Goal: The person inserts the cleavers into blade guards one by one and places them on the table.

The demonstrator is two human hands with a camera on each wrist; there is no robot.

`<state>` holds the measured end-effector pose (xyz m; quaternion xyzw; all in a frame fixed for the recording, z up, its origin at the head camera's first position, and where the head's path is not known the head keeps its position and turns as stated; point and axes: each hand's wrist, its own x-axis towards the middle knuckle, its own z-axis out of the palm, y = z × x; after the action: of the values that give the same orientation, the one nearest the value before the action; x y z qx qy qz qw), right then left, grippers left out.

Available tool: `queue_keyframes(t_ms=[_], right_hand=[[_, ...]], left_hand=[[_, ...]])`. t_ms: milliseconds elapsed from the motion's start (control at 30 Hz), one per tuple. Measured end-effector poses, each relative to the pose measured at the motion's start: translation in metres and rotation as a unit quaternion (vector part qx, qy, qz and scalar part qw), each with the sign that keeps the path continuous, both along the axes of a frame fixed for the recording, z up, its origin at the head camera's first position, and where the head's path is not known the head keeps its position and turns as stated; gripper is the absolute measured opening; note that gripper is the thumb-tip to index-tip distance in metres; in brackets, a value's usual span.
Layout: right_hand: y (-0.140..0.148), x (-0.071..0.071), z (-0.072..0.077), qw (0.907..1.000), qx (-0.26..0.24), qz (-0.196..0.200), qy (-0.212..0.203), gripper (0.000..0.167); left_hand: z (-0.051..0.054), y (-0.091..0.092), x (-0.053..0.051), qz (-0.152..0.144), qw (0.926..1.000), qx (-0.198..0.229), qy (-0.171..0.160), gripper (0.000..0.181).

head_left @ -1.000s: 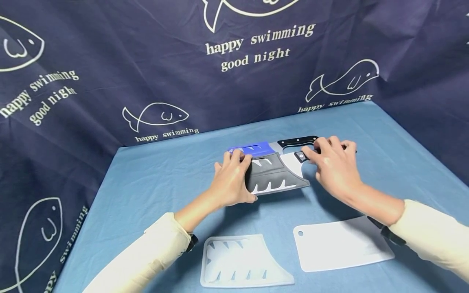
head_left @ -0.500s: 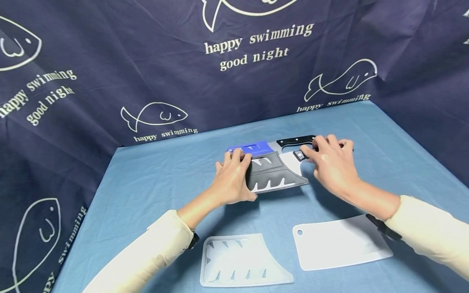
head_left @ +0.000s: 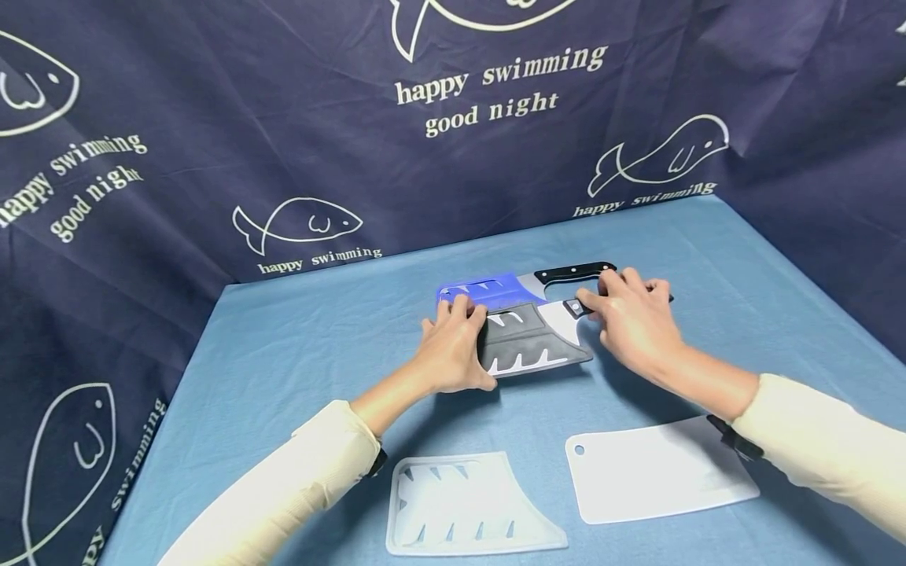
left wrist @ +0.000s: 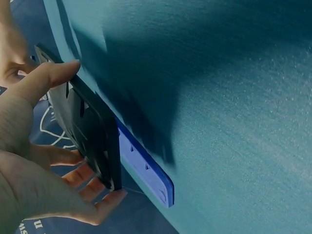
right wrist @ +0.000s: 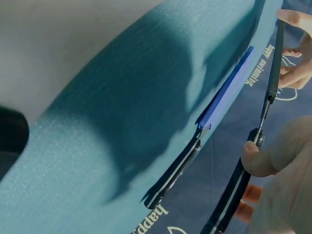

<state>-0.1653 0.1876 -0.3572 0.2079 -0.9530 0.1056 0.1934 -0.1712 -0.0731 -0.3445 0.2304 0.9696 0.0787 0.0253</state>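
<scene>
My left hand (head_left: pixel 453 350) grips the left end of a dark grey blade sheath (head_left: pixel 527 344), thumb on the lower edge and fingers on the upper one. A cleaver (head_left: pixel 562 322) sits in that sheath, with part of its bare blade showing at the right. Around the cleaver's black handle (right wrist: pixel 234 187) my right hand (head_left: pixel 633 318) is curled, the thumb pressing along it. Sheath and cleaver are held up off the table. Just behind lies a knife with a black handle (head_left: pixel 575 272) in a blue sheath (head_left: pixel 495 291).
Nearer me on the blue cloth-covered table (head_left: pixel 304 338) lies a translucent white blade sheath (head_left: pixel 467 503). To its right is a wide cleaver blade (head_left: pixel 658 475) with a hole in one corner; my right sleeve covers its handle end. A dark blue printed curtain (head_left: pixel 318 141) rises behind the table.
My right hand and the cleaver's handle have shifted slightly left and down. The sheath in my left hand has lowered a little, showing more of the blue sheath behind.
</scene>
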Motion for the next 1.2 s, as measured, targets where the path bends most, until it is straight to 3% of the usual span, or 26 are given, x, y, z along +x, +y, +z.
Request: queue_keyframes(t_ms=[267, 600, 1200], right_hand=[[-0.002, 0.002, -0.009, 0.9971, 0.002, -0.009, -0.075, 0.040], [-0.004, 0.006, -0.020, 0.9909, 0.009, -0.011, -0.134, 0.046], [-0.005, 0.008, -0.032, 0.9902, 0.019, -0.002, -0.139, 0.041]], left_hand=[[-0.006, 0.002, -0.001, 0.002, 0.9983, -0.011, -0.057, 0.104], [-0.013, 0.002, 0.000, -0.005, 0.9944, -0.023, -0.103, 0.090], [-0.014, 0.000, 0.004, -0.021, 0.9897, -0.067, -0.125, 0.096]])
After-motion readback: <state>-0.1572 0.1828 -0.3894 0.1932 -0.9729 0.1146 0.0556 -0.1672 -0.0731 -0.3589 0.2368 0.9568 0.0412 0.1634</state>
